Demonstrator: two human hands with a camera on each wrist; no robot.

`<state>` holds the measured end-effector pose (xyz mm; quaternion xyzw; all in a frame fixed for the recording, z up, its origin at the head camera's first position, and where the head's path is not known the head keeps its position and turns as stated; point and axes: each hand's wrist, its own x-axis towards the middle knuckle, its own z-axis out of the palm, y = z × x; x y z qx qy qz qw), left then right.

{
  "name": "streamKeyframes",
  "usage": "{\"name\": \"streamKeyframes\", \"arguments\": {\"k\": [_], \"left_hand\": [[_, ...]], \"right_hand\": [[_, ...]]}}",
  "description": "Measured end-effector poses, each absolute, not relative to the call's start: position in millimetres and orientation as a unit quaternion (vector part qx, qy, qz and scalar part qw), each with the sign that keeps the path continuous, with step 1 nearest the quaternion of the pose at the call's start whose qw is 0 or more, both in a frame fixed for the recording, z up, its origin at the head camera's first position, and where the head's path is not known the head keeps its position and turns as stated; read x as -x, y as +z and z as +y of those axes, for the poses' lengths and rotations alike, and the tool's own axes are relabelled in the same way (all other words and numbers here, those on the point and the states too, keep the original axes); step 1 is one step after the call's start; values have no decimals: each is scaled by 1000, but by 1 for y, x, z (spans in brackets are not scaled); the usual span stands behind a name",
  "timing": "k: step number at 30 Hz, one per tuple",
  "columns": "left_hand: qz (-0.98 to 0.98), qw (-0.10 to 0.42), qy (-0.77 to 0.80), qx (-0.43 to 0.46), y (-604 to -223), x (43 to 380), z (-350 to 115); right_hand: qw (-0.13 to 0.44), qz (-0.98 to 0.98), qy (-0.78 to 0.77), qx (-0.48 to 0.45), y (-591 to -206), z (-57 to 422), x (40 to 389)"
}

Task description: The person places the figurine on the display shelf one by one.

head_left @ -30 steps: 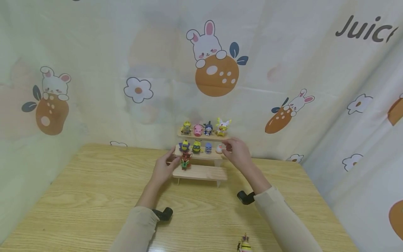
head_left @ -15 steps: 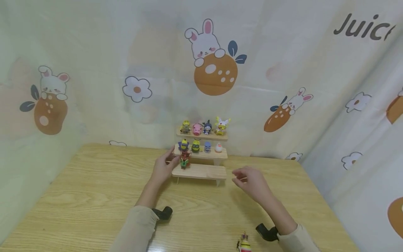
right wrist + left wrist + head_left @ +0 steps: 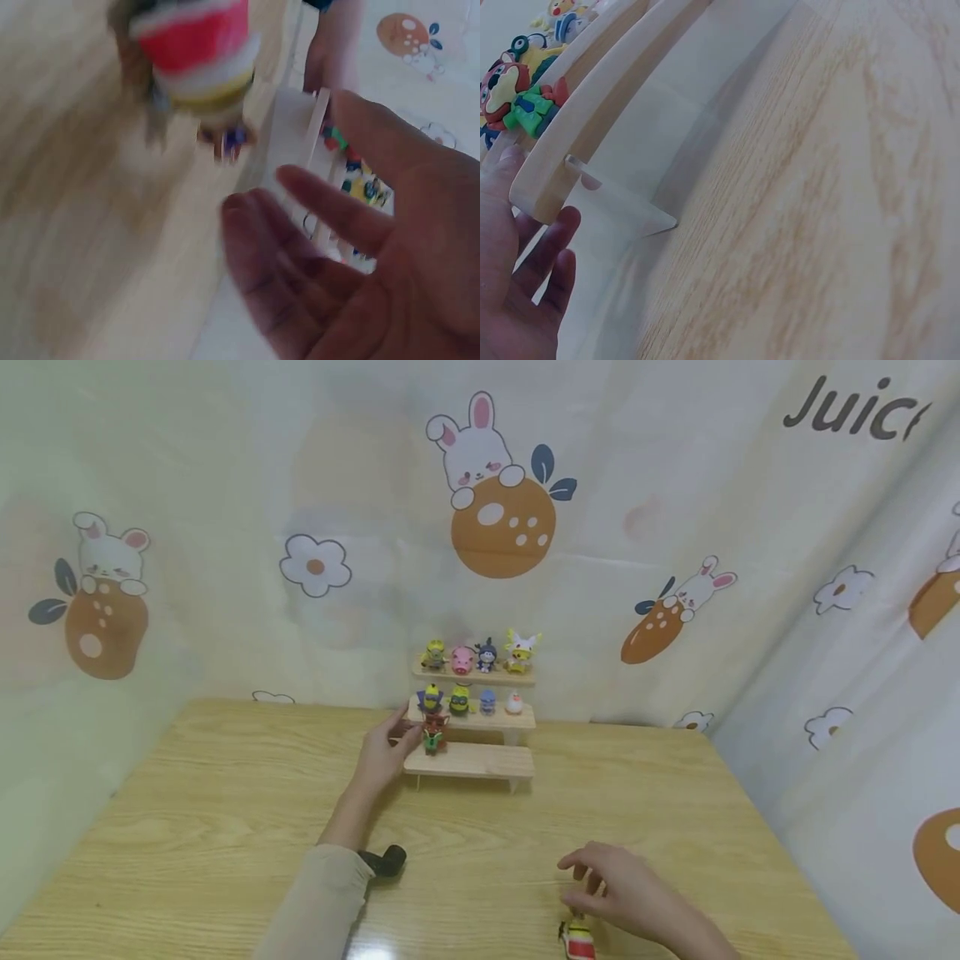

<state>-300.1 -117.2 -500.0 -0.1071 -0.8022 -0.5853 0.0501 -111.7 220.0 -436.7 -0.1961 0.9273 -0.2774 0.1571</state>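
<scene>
A stepped wooden display stand [image 3: 480,762] holds small toy figures on its tiers. My left hand [image 3: 384,758] grips the stand's left end, thumb by the bottom step and other fingers curled below it in the left wrist view [image 3: 517,270]. Beside that thumb, a fox figure [image 3: 433,737] in green stands at the left of the bottom step. My right hand [image 3: 626,889] is low at the front right, fingers apart and loosely bent, holding nothing. Just under it is a yellow, white and red figure [image 3: 579,940] with a crown-like top, blurred in the right wrist view [image 3: 199,45].
On the middle tier stand a caped yellow figure [image 3: 430,699], a green-and-yellow one [image 3: 460,702], a blue one [image 3: 487,702] and a white one [image 3: 513,703]. The top tier holds several more, including a pink pig [image 3: 462,660]. A printed curtain [image 3: 375,635] hangs behind the table [image 3: 225,827].
My right hand has left the white figure on the middle tier and come down toward the front right, over the crowned figure. My left hand stays at the stand's left end.
</scene>
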Motion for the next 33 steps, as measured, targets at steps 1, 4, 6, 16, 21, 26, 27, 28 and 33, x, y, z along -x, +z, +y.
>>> {"name": "streamKeyframes", "arguments": {"k": [1,4,6,16,21,26,27,28,33], "left_hand": [[-802,50,-586,107,-500,300,-118],[-800,51,-589,105,-499,301,-119],[-799,52,-590,104,-498,301,-119],[-795,61,-591,118,-498,302,-113],[-801,64,-583,119,-499,302,-110],[-803,58,-582,114,-497,301,-111],[-802,58,-584,112,-497,301,-112],[-801,57,-585,110,-497,300,-113],[-802,53,-586,105,-498,300,-116]], "right_hand": [[171,926,-276,194,-437,219,108],[195,924,-267,192,-438,215,100],[196,927,-257,193,-440,212,96],[188,929,-237,211,-444,202,93],[170,929,-245,220,-445,199,94],[157,927,-273,205,-452,192,109],[152,925,-283,203,-454,191,113],[148,923,-293,202,-456,189,118],[146,910,-334,198,-466,181,146]]}}
